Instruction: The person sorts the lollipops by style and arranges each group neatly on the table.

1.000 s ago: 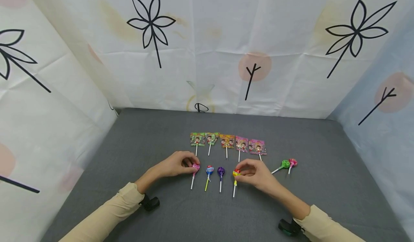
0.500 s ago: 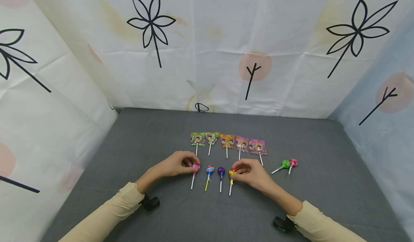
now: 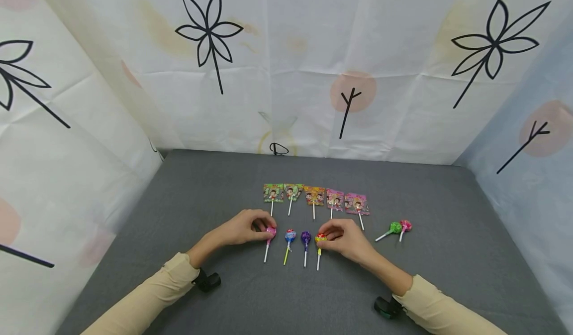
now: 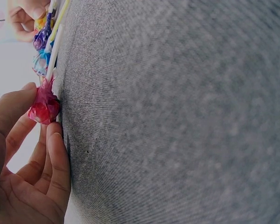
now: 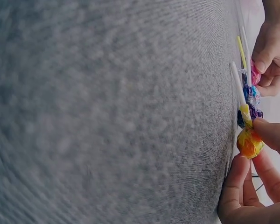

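Note:
My left hand (image 3: pixel 248 225) pinches the wrapped head of a pink lollipop (image 4: pixel 44 108) between thumb and fingers; its white stick points toward me. With thumb and fingertips, my right hand (image 3: pixel 346 240) grips the head of a yellow and red lollipop (image 5: pixel 249 143), stick also toward me. Between the hands a blue lollipop (image 3: pixel 290 236) with a yellow stick and a purple lollipop (image 3: pixel 306 238) with a white stick lie side by side on the grey cloth. The yellow lollipop sits close beside the purple one, so the lollipops form a row.
Behind the row lie several flat-packed lollipops in green (image 3: pixel 273 192), orange (image 3: pixel 314 195) and pink (image 3: pixel 356 203) wrappers. To the right, a green lollipop (image 3: pixel 395 227) and a pink-red lollipop (image 3: pixel 405 225) rest together. Printed curtains (image 3: pixel 295 91) border the grey table (image 3: pixel 215 175).
My right hand has slid left with the yellow lollipop, bringing it closer to the purple one. My left hand stays in place on the pink lollipop.

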Tool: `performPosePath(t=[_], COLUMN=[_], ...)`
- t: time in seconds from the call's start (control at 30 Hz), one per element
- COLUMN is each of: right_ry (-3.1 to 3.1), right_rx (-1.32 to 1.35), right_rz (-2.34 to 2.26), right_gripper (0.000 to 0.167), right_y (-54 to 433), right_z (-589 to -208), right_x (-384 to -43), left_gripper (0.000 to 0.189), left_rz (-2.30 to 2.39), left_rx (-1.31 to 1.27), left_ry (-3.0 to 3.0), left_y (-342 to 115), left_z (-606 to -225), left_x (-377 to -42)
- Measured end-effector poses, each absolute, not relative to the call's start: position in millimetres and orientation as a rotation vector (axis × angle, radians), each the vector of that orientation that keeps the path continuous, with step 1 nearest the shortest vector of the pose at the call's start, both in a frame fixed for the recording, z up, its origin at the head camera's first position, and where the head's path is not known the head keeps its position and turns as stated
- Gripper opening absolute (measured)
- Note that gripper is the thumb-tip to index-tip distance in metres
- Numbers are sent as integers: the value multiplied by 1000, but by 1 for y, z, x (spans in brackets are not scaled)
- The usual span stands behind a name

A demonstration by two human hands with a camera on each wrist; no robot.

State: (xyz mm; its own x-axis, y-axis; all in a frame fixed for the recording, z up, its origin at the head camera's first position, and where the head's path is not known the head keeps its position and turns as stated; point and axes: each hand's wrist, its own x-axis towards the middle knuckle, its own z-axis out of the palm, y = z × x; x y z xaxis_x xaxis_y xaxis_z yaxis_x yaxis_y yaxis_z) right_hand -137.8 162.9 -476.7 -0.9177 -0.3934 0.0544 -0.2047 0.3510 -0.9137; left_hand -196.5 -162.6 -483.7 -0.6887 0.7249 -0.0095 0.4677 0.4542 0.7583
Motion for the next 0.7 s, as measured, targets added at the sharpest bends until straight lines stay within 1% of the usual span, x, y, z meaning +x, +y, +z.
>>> performPosePath(t=[0.47, 0.7], right_ry=[2452, 2441], right_rx=[-478, -485], right_rz=[-1566, -1593], right_gripper=[20, 23], right_y=[163, 164], right_z=[-478, -476], right_x=[-138, -139], left_gripper=[17, 17], left_rz=[1095, 1085], left_rx=[1008, 1010], left_ry=[2371, 2383], left_y=[-163, -163], left_z=[-485, -485], left_x=[-197, -197])
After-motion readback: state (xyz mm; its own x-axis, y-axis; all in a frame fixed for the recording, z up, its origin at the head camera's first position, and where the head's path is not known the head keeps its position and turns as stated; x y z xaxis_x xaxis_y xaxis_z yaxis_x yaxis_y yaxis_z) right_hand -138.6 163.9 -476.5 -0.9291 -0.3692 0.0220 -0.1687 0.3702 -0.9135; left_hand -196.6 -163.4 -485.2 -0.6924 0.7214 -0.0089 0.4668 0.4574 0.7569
